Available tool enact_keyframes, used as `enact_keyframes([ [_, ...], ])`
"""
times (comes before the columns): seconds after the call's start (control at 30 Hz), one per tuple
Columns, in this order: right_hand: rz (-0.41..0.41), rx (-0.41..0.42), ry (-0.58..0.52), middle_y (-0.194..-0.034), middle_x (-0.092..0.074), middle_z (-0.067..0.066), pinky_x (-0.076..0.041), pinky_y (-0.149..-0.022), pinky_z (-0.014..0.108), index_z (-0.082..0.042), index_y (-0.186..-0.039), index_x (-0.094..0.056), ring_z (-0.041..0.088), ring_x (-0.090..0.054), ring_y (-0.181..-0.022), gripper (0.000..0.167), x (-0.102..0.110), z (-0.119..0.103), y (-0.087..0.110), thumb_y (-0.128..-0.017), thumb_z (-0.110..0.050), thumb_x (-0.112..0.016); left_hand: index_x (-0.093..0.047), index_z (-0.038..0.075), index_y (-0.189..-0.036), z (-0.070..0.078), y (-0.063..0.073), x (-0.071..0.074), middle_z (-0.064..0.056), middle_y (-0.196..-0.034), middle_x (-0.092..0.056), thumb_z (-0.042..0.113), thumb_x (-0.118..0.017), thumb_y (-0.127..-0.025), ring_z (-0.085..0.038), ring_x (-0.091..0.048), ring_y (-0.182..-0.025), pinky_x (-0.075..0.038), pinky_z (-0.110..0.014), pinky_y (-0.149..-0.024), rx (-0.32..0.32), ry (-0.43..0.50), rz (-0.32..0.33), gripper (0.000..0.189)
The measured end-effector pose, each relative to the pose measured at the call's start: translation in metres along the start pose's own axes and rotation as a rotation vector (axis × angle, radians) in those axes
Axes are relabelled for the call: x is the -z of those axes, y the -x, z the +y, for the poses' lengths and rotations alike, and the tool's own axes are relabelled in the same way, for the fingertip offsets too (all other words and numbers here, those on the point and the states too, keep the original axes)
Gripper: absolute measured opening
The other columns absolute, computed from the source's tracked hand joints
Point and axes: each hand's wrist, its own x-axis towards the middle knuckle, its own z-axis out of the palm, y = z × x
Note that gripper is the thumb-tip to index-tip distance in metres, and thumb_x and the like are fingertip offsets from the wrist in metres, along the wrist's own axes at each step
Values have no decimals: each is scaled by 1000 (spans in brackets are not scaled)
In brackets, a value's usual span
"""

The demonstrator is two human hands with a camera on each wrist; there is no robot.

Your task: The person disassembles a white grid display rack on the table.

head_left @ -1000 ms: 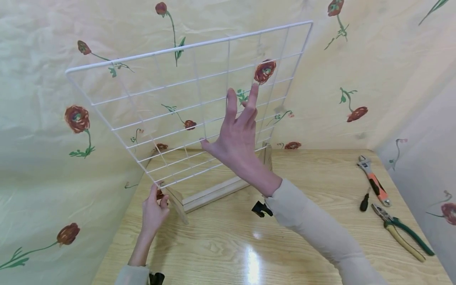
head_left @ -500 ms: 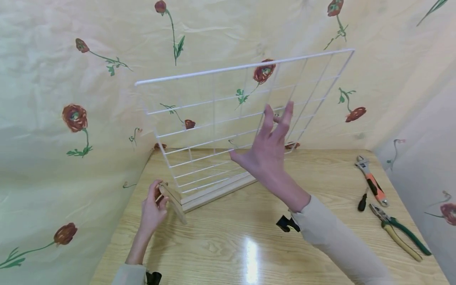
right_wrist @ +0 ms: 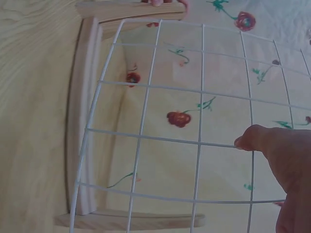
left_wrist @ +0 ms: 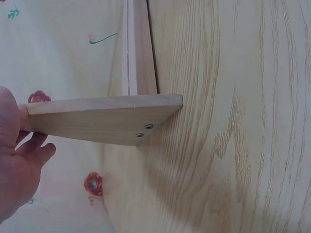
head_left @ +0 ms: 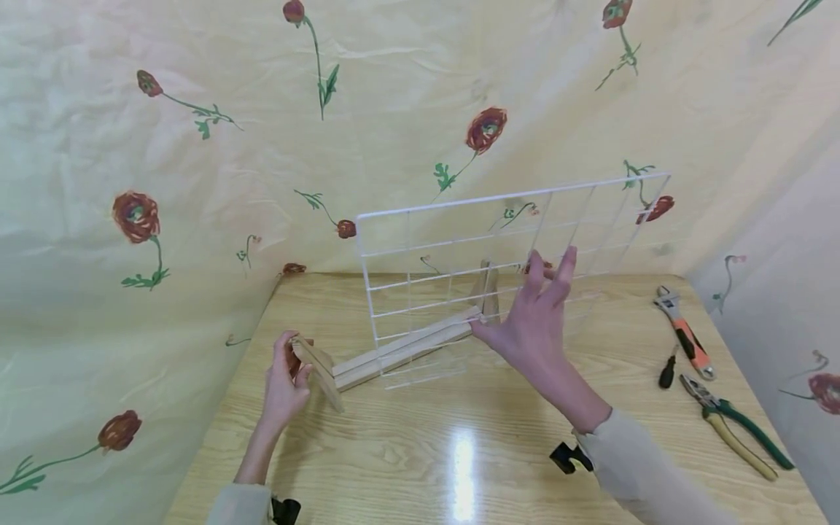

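Observation:
A white wire grid panel (head_left: 459, 203) is held by my right hand (head_left: 534, 332), fingers spread and bent against its wires. In the right wrist view the thumb (right_wrist: 255, 137) presses on one wire. The panel overlaps a pale wooden stand in sight, and I cannot tell whether they touch. This stand has a long crossbar (head_left: 400, 350) between two end boards. My left hand (head_left: 285, 390) grips the upper end of the left board (head_left: 321, 373), fingertips partly hidden behind it. Two screw heads (left_wrist: 144, 131) show on that board in the left wrist view.
At the table's right side lie an adjustable wrench (head_left: 685, 332), a small black-handled screwdriver (head_left: 667, 372) and pliers (head_left: 735, 426) with green and yellow handles. Flower-patterned cloth (head_left: 394, 87) rises behind the wooden table (head_left: 380, 467) and on both sides.
My right hand has carried the grid panel right and down, away from the left board. The left hand has stayed at the board, and the stand keeps its place.

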Motion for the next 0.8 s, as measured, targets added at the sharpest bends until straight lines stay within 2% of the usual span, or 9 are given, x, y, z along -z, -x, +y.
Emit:
enact_keyframes([
  [0.13,-80,-98,-7,-155,18,30,-53,-71,58,-7,-150,-5,48,-34,-121,140,2,8,16,-49,-27,-100,-33,-9,-139,-3,0,-2,-30,-117,-60,-30,-58,-81,-51,-61,-106,-56,-19,-83,-10,-47,19,67],
  [0.23,-159,-183,11,-155,22,28,-53,-72,57,-2,-150,-7,48,-33,-122,140,4,11,24,-49,-30,-100,-34,-4,-140,-16,3,-3,-27,-118,-61,-28,-60,-81,-48,-62,-107,-53,-13,-84,-4,-39,33,69],
  [0.37,-187,-200,40,-155,23,30,-53,-70,57,2,-150,-8,49,-33,-121,141,4,15,30,-49,-32,-100,-34,-4,-140,-15,4,-1,-30,-117,-59,-27,-60,-82,-49,-61,-107,-51,-12,-87,6,-33,40,68],
  [0.5,-181,-202,50,-155,22,30,-54,-70,56,2,-150,-9,49,-33,-121,142,4,17,34,-48,-32,-101,-34,-4,-140,-16,6,-1,-31,-117,-59,-29,-59,-81,-50,-61,-107,-54,-16,-87,5,-46,48,69],
  [0.63,-176,-212,58,-155,21,30,-53,-69,56,2,-149,-10,49,-34,-120,141,3,20,36,-48,-33,-100,-35,-3,-139,-16,8,-1,-30,-117,-59,-32,-58,-79,-49,-61,-108,-51,-11,-86,28,-46,59,71],
  [0.73,-177,-218,66,-155,21,30,-53,-67,55,2,-149,-11,49,-34,-120,140,3,21,38,-48,-34,-100,-35,-3,-139,-16,9,-1,-31,-117,-59,-34,-57,-78,-49,-60,-109,-48,-8,-88,27,-46,68,73],
  [0.8,-175,-218,70,-155,21,29,-53,-65,54,3,-149,-12,49,-35,-120,140,3,22,39,-47,-34,-100,-34,-4,-139,-15,10,-2,-30,-116,-60,-32,-58,-78,-50,-59,-110,-47,-8,-90,3,-54,75,71],
])
